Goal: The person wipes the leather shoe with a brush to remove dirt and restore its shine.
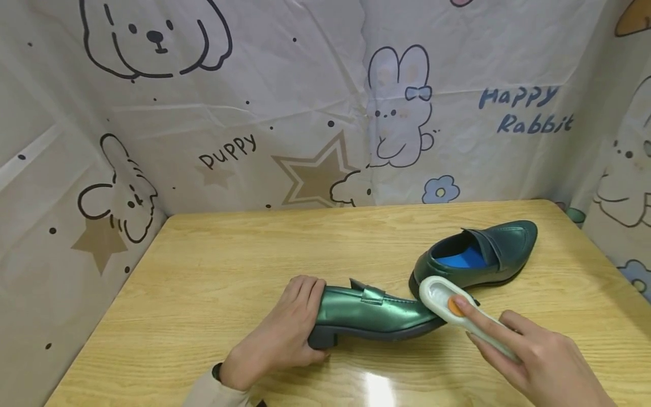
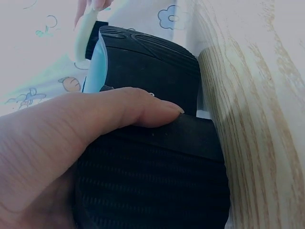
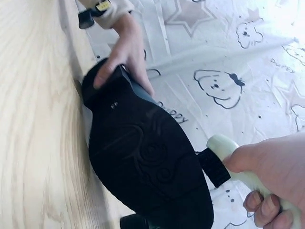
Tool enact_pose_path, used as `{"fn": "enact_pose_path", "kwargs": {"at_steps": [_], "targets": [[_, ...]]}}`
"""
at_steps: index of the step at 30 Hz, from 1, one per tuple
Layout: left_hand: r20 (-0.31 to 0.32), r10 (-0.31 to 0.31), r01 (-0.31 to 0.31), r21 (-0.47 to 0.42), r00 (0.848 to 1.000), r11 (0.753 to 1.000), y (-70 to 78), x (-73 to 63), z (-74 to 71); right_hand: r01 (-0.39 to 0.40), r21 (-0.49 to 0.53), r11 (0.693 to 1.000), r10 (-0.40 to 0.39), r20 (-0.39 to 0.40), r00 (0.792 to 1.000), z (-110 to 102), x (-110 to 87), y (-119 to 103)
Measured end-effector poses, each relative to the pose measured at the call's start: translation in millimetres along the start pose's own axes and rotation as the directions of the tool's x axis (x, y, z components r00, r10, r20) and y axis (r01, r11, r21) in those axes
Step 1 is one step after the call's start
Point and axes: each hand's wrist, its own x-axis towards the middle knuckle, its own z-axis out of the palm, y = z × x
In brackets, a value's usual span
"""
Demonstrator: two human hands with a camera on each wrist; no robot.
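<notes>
My left hand (image 1: 285, 328) grips a shiny green loafer (image 1: 386, 316) by the heel, its thumb against the black underside. The toe points right, and the patterned black sole (image 3: 147, 148) faces the right wrist camera. My right hand (image 1: 544, 353) holds a pale green shoe brush (image 1: 437, 288) by the handle, index finger on its orange button (image 1: 455, 306). Black bristles (image 3: 214, 168) lie against the upper's edge near the toe. In the head view the brush head covers the toe tip. A matching loafer (image 1: 508, 249) with a blue insole stands behind the brush.
The wooden table (image 1: 254, 243) carries both shoes. A pale cloth (image 1: 305, 85) printed with cartoon animals and stars hangs behind it and along both sides.
</notes>
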Motion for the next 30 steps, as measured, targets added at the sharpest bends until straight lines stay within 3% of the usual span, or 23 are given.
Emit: {"fn": "enact_pose_path", "kwargs": {"at_steps": [8,12,16,22,30], "targets": [[-0.008,0.007,-0.007,-0.017,1.0,1.0,-0.6,0.4,0.4,-0.074,-0.063,0.995,0.08,0.099,0.992,2.0,-9.2,-9.2],[-0.02,0.01,-0.01,-0.008,1.0,1.0,-1.0,0.2,1.2,-0.121,-0.059,0.991,0.124,0.05,0.991,-1.5,-7.6,-0.8],[-0.021,0.009,-0.009,-0.009,1.0,1.0,-1.2,-0.3,1.6,-0.103,-0.032,0.994,0.103,-0.024,0.994,-2.9,-9.7,8.7],[-0.039,0.016,-0.017,-0.03,0.999,0.999,-1.6,0.5,2.0,-0.121,-0.036,0.992,0.122,0.037,0.992,0.8,-12.1,6.2],[-0.071,0.002,-0.009,-0.103,0.997,0.995,-2.8,0.2,3.5,-0.111,-0.069,0.991,0.108,-0.051,0.993,-2.6,-12.5,16.1]]}}
